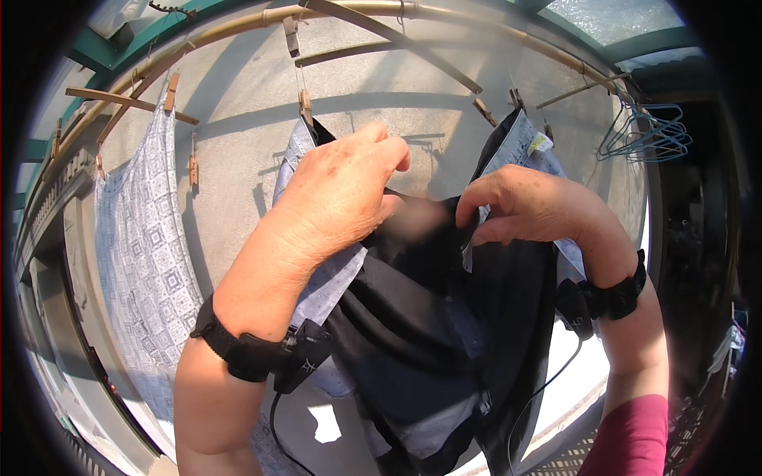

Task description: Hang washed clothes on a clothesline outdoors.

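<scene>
Dark trousers (411, 309), seemingly inside out with pale blue lining at the waist, hang in front of me. A wooden clothespin (305, 107) grips the waist at left, and another clothespin (517, 100) grips it at right. My left hand (342, 184) is raised before the left part of the waist; its thumb and forefinger are apart with nothing between them, and its other fingers are partly hidden. On the right, my right hand (524, 205) pinches the front edge of the opening, where a strip of lining hangs below the thumb. Both wrists wear black straps with small devices.
A bamboo pole (357, 11) runs overhead with wooden slats and loose clothespins hanging below it. A patterned light garment (146, 262) hangs at left. Several blue hangers (646, 134) hang at right beside a dark doorway. Behind the trousers is a rough wall (238, 154).
</scene>
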Available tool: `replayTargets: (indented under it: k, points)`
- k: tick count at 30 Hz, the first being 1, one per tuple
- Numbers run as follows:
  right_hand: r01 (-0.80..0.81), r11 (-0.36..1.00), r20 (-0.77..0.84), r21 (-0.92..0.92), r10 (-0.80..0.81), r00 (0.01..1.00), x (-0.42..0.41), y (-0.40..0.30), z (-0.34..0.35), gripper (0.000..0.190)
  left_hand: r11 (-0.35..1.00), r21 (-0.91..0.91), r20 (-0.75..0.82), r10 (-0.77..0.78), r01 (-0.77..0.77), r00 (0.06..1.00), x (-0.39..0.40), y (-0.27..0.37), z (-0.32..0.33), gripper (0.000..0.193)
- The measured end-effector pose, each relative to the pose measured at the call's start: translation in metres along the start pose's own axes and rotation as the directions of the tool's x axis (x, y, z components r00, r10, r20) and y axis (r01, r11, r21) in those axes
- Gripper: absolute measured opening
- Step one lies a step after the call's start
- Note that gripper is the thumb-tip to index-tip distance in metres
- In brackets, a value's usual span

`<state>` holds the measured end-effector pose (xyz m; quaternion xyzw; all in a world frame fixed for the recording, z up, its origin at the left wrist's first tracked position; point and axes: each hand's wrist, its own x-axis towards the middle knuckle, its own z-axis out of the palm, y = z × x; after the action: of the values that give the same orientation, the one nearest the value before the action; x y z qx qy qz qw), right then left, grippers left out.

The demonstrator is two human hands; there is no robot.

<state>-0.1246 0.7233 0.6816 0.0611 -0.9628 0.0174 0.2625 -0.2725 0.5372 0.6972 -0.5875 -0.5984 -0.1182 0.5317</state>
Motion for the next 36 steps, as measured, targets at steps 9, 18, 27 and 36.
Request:
replayTargets:
  k: [9, 18, 27, 36]
  points:
    - [0.109, 0.986, -0.537, 0.126, -0.025, 0.843, 0.038, 0.054, -0.036, 0.018, 0.969, -0.241, 0.261, 0.011, 0.054, 0.965, 0.035, 0.002, 0.053, 0.022]
    - [-0.601, 0.765, -0.72, -0.231, 0.28, 0.635, 0.151, 0.158, -0.068, 0.02, 0.964, -0.182, 0.144, -0.167, 0.192, 0.975, 0.069, -0.014, 0.084, 0.027]
    - [-0.509, 0.858, -0.555, 0.077, 0.461, 0.692, 0.172, 0.175, -0.057, 0.014, 0.911, -0.063, 0.095, -0.401, 0.407, 0.911, 0.087, -0.047, 0.108, 0.024]
    - [0.222, 0.502, -0.403, 0.836, 0.286, 0.869, 0.171, 0.18, -0.041, 0.016, 0.901, -0.057, -0.052, -0.434, 0.431, 0.9, 0.115, -0.063, 0.149, 0.019]
